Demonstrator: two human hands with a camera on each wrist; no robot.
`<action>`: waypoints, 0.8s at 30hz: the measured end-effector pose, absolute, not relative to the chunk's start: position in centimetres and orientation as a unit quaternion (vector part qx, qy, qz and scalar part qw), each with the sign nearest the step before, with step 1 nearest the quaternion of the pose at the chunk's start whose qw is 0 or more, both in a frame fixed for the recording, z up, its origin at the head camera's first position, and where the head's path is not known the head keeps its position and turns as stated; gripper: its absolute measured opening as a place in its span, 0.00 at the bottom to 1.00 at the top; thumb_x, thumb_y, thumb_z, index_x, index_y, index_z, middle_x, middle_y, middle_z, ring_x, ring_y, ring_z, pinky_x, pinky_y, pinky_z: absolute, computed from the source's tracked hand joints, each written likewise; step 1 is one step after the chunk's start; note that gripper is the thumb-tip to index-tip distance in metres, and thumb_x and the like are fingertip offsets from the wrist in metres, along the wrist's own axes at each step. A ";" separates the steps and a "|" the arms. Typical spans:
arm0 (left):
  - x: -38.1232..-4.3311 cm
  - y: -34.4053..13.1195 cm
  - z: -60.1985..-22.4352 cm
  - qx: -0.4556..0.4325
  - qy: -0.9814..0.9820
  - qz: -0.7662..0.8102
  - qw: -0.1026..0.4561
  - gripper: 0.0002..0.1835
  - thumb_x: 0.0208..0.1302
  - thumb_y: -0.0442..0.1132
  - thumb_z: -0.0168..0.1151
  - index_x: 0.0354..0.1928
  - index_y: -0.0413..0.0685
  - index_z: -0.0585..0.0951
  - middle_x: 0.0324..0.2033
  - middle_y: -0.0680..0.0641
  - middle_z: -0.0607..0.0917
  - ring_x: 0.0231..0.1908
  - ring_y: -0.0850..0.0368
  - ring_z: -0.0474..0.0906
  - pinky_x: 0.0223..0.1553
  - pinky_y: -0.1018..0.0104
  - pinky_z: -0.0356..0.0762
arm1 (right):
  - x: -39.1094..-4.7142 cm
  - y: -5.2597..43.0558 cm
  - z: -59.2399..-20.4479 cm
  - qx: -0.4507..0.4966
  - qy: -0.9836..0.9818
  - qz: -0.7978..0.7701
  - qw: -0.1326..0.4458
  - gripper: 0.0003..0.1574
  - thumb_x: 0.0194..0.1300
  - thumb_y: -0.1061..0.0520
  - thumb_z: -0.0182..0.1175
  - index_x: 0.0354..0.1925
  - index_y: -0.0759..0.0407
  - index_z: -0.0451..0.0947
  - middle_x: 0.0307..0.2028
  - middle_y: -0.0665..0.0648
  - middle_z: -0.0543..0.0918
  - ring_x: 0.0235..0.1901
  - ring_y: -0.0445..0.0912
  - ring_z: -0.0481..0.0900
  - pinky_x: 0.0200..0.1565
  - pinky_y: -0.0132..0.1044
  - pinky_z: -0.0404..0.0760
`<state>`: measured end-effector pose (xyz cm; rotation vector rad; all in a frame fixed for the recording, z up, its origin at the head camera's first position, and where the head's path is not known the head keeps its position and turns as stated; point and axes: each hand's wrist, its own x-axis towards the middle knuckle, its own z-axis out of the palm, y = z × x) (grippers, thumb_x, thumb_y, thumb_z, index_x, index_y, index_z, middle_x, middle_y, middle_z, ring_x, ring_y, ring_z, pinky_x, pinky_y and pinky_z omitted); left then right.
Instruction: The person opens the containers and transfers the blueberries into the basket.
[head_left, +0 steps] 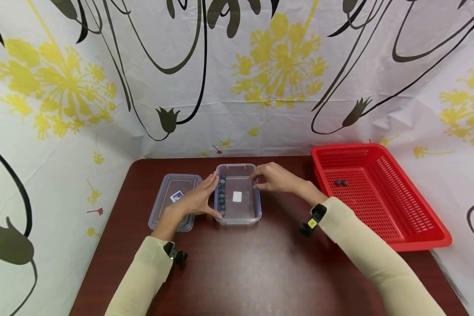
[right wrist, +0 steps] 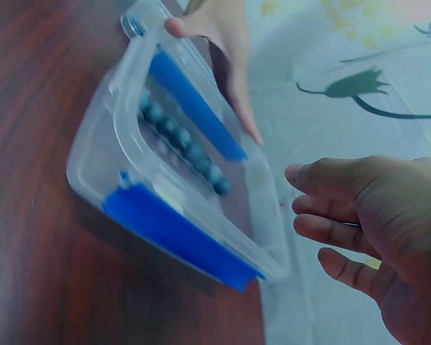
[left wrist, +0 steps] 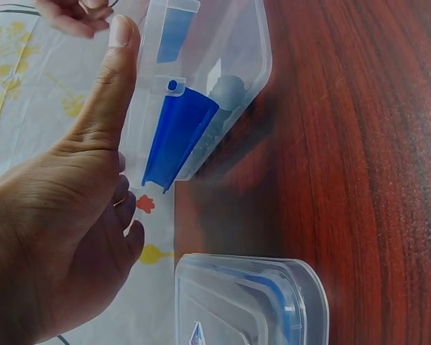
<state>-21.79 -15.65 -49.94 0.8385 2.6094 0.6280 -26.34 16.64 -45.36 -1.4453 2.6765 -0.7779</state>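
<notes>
A clear plastic box (head_left: 238,220) with blue side clips (right wrist: 176,230) stands uncovered on the table. Along its left wall runs a row of several dark blue-grey balls (head_left: 222,196). My left hand (head_left: 199,197) rests against that left side, fingers stretched along the rim and thumb toward the near corner. At the right rim is my right hand (head_left: 278,177), its fingers loosely bent. The right wrist view shows nothing held by this right hand (right wrist: 388,223), which is just off the box's edge.
The clear lid (head_left: 181,182) with a blue-and-white label lies left of the box, partly behind my left hand. On the right stands a red perforated basket (head_left: 379,206) with two dark balls (head_left: 341,182) in it. A patterned cloth (head_left: 221,87) hangs behind the brown table (head_left: 241,267).
</notes>
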 end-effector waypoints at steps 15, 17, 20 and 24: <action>-21.8 -15.5 -49.6 0.287 0.916 0.215 0.179 0.75 0.52 0.61 0.83 0.84 0.35 0.41 0.84 0.36 0.36 0.84 0.37 0.36 0.78 0.35 0.49 | -24.7 10.4 -50.0 -0.459 0.840 -0.266 0.113 0.16 0.63 0.63 0.75 0.49 0.68 0.89 0.43 0.59 0.92 0.40 0.47 0.89 0.46 0.41 0.88; -21.8 -15.5 -49.6 0.286 0.915 0.217 0.184 0.76 0.51 0.60 0.84 0.84 0.35 0.40 0.84 0.36 0.35 0.83 0.37 0.35 0.78 0.35 0.49 | -24.4 9.7 -50.4 -0.460 0.842 -0.258 0.114 0.15 0.63 0.62 0.75 0.47 0.67 0.89 0.41 0.57 0.92 0.39 0.45 0.89 0.45 0.36 0.87; -21.9 -15.4 -49.7 0.285 0.914 0.221 0.189 0.77 0.51 0.60 0.85 0.84 0.36 0.38 0.84 0.36 0.34 0.83 0.37 0.34 0.78 0.34 0.49 | -24.1 8.9 -50.8 -0.461 0.840 -0.258 0.123 0.14 0.62 0.63 0.76 0.46 0.65 0.90 0.38 0.56 0.92 0.37 0.42 0.89 0.43 0.31 0.85; -22.0 -15.4 -49.8 0.288 0.913 0.221 0.188 0.78 0.50 0.60 0.85 0.84 0.35 0.37 0.84 0.36 0.33 0.83 0.37 0.34 0.78 0.34 0.50 | -23.8 8.2 -51.5 -0.459 0.837 -0.265 0.133 0.13 0.62 0.64 0.76 0.46 0.65 0.90 0.36 0.54 0.91 0.35 0.39 0.87 0.40 0.28 0.84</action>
